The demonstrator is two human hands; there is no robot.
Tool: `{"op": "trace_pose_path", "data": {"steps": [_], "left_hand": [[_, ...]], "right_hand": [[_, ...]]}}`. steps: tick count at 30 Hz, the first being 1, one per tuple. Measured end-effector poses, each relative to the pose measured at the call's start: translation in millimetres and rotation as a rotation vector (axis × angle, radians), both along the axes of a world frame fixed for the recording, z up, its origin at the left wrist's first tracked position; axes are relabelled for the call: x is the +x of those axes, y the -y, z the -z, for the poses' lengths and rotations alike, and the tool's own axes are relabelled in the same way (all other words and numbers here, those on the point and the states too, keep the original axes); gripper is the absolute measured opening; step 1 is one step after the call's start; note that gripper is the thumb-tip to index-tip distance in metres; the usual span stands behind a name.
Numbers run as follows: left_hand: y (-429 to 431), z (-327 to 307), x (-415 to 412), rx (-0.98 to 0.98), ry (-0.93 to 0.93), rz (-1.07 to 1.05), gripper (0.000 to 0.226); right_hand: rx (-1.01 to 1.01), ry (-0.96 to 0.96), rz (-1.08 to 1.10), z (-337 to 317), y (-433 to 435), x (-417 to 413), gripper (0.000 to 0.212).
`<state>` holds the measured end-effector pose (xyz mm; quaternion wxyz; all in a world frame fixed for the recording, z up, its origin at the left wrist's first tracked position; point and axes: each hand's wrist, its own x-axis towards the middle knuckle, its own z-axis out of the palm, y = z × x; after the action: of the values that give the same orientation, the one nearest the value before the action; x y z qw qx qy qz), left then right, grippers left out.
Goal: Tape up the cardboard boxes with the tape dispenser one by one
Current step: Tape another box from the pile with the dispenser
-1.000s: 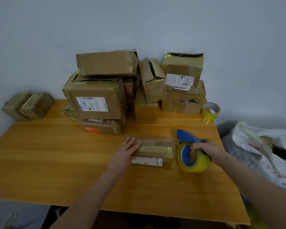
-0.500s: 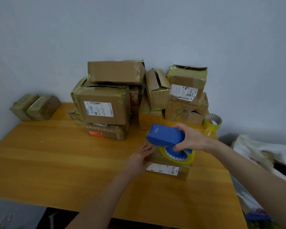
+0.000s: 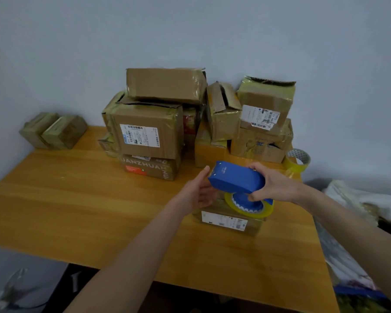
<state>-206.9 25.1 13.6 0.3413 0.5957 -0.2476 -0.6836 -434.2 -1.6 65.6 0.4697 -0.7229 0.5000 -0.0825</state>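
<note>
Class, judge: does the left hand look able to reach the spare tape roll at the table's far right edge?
Probably not directly: the right hand, gripping the tape dispenser, lies between the left hand and the spare tape roll.

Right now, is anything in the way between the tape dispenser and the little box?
Nothing visible. The right hand holds the tape dispenser right over the little box. The left hand is at the box's left end, not under the dispenser.
</note>
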Motion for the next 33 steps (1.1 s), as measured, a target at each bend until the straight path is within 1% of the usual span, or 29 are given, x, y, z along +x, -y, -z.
{"op": "trace_pose_path", "data": {"steps": [3, 5, 9, 12, 13, 15, 17, 23, 26, 29, 31, 33], "left_hand": [[2.3, 0.7, -3.1, -0.024, 0.012, -0.083, 0.035], [3.0, 2.0, -0.1, -0.039, 0.041, -0.105, 0.030], [5.3, 0.9, 9.9, -0.043, 0.100, -0.051, 0.027], [5.7, -1.9, 18.7, 0.005, 0.043, -0.071, 0.037], [6.1, -0.9, 22.0, 0.007, 0.055, -0.057, 0.040], [5.0, 1.0, 24.8, -0.022, 0.141, -0.008, 0.037], [3.0, 2.0, 24.9, -0.059, 0.206, 0.015, 0.027], [4.0, 1.4, 24.4, -0.109, 0.340, -0.030, 0.008], [6.1, 2.5, 27.2, -0.128, 0.376, -0.035, 0.009], [7.3, 0.0, 34.1, -0.132, 0.393, -0.024, 0.004], [7.6, -0.5, 44.7, -0.123, 0.401, -0.040, 0.009], [6.2, 3.6, 59.9, -0.114, 0.437, -0.085, 0.016]], "right_hand": [[-0.002, -0.013, -0.010, 1.3, 0.6, -2.1, 0.065], [0.002, -0.021, -0.021, 1.1, 0.9, -2.3, 0.067], [-0.017, -0.052, -0.028, -0.4, 2.8, 2.0, 0.069], [-0.032, -0.060, -0.045, -2.3, 5.3, 6.9, 0.068], [-0.034, -0.062, -0.054, -1.9, 6.2, 8.1, 0.066], [-0.039, -0.071, -0.074, -1.2, 7.5, 10.5, 0.063], [-0.050, -0.092, -0.086, -1.1, 8.5, 13.2, 0.062], [-0.117, -0.169, -0.116, -5.3, 7.7, 19.0, 0.064], [-0.198, -0.245, -0.136, -9.8, 7.1, 21.3, 0.068], [-0.238, -0.276, -0.164, -14.9, 7.0, 26.1, 0.072], [-0.265, -0.308, -0.186, -19.6, 9.0, 27.6, 0.072], [-0.296, -0.381, -0.195, -24.4, 12.0, 24.5, 0.073]]}}
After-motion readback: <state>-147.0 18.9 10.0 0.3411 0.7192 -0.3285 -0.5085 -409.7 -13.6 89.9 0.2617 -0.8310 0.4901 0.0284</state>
